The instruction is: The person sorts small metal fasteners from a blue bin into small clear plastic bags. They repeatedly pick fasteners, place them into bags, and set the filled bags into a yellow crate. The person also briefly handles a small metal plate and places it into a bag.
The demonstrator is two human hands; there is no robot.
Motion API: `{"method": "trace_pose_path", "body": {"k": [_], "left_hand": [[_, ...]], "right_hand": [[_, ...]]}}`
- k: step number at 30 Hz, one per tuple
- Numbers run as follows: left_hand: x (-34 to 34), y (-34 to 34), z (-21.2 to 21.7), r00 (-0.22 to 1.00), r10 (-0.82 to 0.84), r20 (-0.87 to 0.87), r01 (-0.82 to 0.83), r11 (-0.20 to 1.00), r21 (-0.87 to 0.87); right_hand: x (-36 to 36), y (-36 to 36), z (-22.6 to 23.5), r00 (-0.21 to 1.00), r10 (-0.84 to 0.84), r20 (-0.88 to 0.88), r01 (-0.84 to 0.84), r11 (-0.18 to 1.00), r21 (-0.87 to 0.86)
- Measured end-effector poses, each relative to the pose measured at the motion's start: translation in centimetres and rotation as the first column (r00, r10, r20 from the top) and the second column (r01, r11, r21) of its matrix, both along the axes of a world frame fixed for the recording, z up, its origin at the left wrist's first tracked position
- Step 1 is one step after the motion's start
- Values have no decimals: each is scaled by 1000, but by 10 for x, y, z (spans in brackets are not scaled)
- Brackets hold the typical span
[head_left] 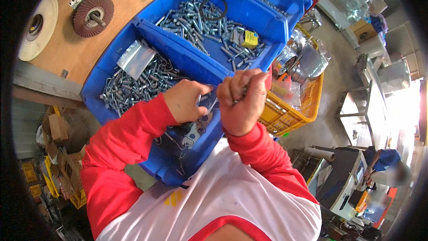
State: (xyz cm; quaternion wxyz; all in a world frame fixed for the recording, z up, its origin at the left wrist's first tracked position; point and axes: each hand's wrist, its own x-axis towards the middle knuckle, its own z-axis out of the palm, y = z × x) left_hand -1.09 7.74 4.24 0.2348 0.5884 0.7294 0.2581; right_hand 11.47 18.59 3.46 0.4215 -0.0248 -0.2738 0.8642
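Observation:
My left hand (189,101) is curled above the front part of a blue bin (154,163), its thumb and forefinger apart. A thin, shiny bent piece of metal (215,105) shows beside its fingertips; the other fingers are hidden. Just to the right, my right hand (243,102) is raised in a fist at the bin's edge. A bit of grey metal peeks out between its fingers, but its kind is unclear. Behind my left hand lies a heap of metal hooks and bolts (145,78), topped by a clear plastic bag (137,59). Several loose hooks and flat metal pieces (192,135) lie nearer me.
A second blue bin holds bolts (191,24), a black ring (213,9) and a yellow box (248,39). A wooden bench (58,58) carries a flap wheel (92,15) and a pale disc (39,26). A yellow crate (290,118) stands right; another person (392,174) is farther off.

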Motion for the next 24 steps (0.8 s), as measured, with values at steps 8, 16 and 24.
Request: {"method": "trace_pose_path", "body": {"k": [8, 16, 24], "left_hand": [[-22, -7, -9, 994, 107, 34, -109, 993, 54], [-35, -8, -18, 997, 76, -3, -76, 997, -3], [-41, -30, -17, 997, 3, -76, 9, 988, 155]], "right_hand": [[-59, -23, -26, 937, -348, -8, 330, 881, 338], [-61, -23, -37, 975, -221, 7, 199, 890, 411], [-4, 21, -23, 873, -472, 121, -301, -326, 896]]}}
